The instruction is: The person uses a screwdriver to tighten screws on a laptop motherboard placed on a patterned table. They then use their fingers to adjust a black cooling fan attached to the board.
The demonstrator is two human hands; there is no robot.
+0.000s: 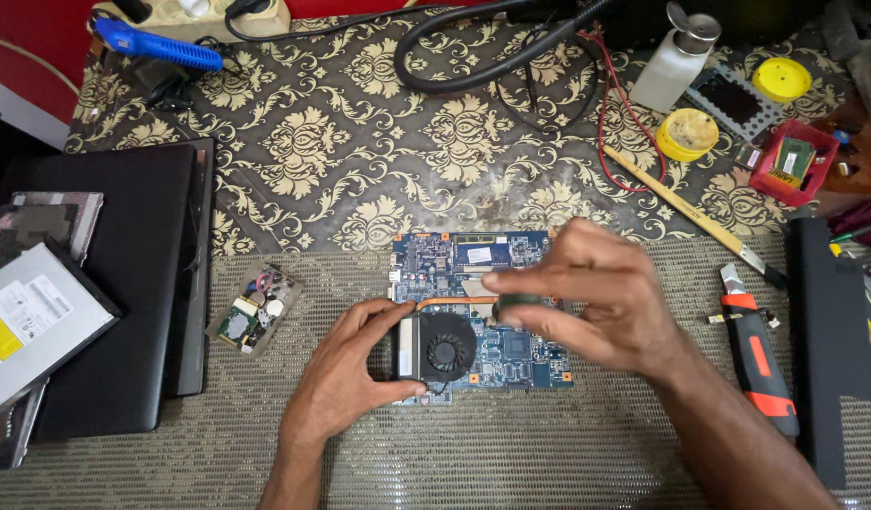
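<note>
Hiding motherboard (511,354) middle: both hands (605,302)

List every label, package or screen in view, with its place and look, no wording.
Optical drive, far left on the dark laptop: grey metal slab with a white label and a yellow sticker.
Circuit board, centre under both hands: blue, with a small white label near its top edge.
Dispenser bottle, top right: white plastic, metal pump top.
No lit screen.

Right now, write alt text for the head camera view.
A person's left hand grips the black fan on a blue circuit board, while the right hand pinches a small dark round part above it. A black laptop lies at left, an orange utility knife at right.
</note>
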